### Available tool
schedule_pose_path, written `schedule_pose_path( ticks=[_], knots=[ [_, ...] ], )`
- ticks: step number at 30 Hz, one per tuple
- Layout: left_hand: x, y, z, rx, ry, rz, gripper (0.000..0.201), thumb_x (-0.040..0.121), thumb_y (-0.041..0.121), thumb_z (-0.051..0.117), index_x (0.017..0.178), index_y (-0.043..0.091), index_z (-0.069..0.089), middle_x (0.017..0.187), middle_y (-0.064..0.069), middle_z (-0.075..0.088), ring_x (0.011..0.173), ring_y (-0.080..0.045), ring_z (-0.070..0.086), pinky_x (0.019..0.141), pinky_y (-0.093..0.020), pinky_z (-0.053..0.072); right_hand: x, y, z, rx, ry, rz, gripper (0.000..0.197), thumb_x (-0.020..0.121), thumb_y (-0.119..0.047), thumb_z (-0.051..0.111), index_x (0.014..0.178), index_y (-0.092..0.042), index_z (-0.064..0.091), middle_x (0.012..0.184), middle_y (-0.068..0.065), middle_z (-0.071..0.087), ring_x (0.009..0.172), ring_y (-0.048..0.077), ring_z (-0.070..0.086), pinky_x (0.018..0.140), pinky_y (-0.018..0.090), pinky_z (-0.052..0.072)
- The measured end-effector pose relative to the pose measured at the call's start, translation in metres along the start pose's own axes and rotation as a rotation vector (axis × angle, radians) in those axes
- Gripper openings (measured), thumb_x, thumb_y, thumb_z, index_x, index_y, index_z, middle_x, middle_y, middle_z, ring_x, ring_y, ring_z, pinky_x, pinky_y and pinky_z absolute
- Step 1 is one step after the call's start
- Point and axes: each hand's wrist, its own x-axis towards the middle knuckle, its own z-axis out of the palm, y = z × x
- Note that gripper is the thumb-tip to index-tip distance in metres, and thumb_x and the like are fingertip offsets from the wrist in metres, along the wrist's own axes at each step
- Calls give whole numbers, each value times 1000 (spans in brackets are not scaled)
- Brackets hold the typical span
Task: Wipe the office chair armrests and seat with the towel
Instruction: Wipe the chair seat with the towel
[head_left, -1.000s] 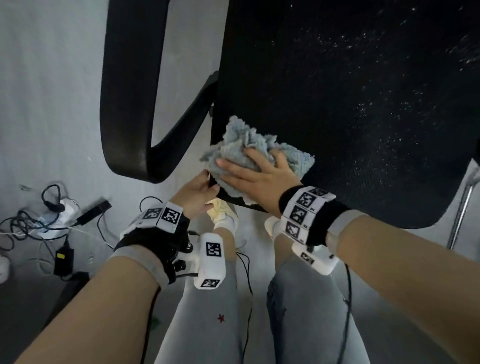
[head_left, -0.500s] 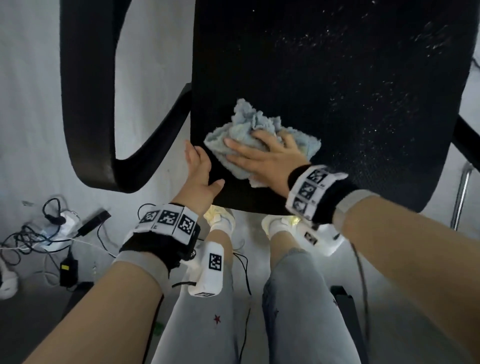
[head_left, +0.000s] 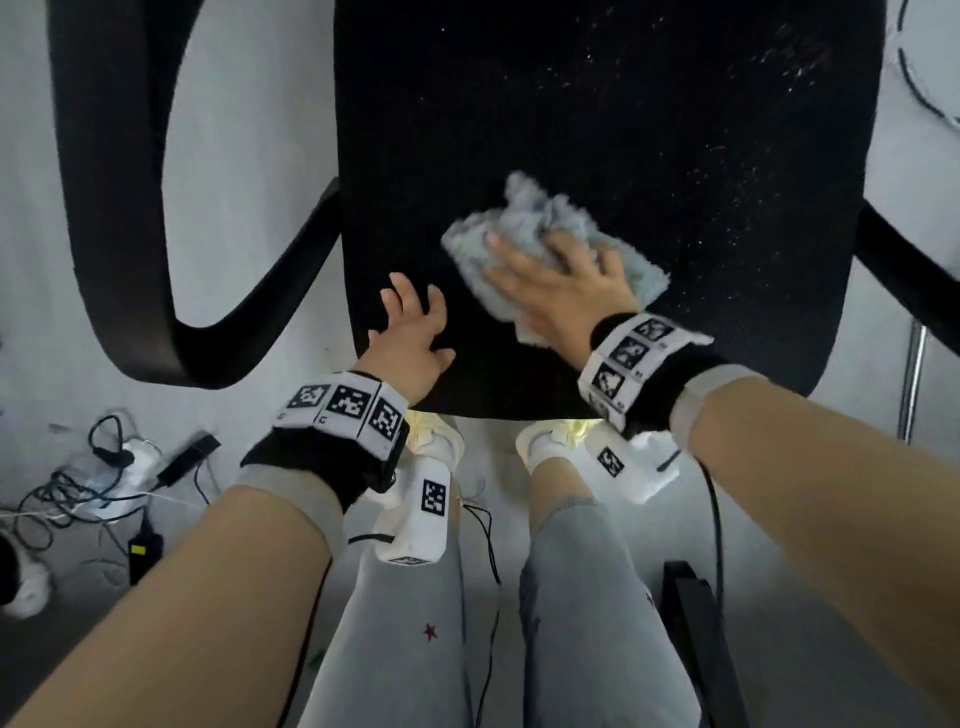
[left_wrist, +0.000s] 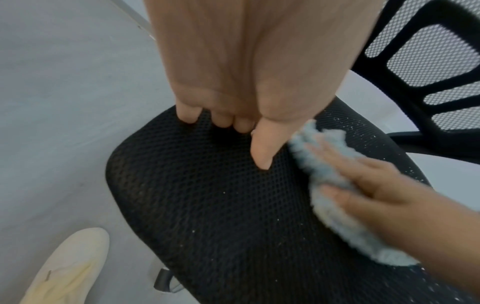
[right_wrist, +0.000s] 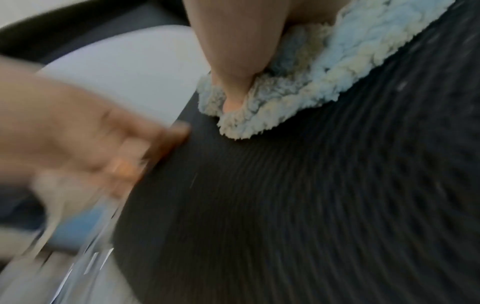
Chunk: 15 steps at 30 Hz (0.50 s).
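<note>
Towel, light blue and crumpled, lies on the black mesh seat near its front middle, under the right hand. The grip of this hand is released: the fingers are spread flat and press the cloth on the mesh. The left hand rests flat on the front left corner of the seat, also released, and seems to steady the chair. Many white specks show on the far and right part of the seat, so I judge the seat wiping is only partly done. Whether the left armrest is already wiped, I cannot tell.
</note>
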Motion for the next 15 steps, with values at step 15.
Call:
schedule_pose_path(
  ticks=[15],
  knots=[
    [16,33,-5,115,-46,-237,59,96,19,45,143,3,14,150,-28,-23,141,-38,-16,117,-44,11,-28,46,-2,-47,-7,180,76,91,-28,48,144,-40,-5,155,-11,-9,139,37,4,105,60,20]
  ],
)
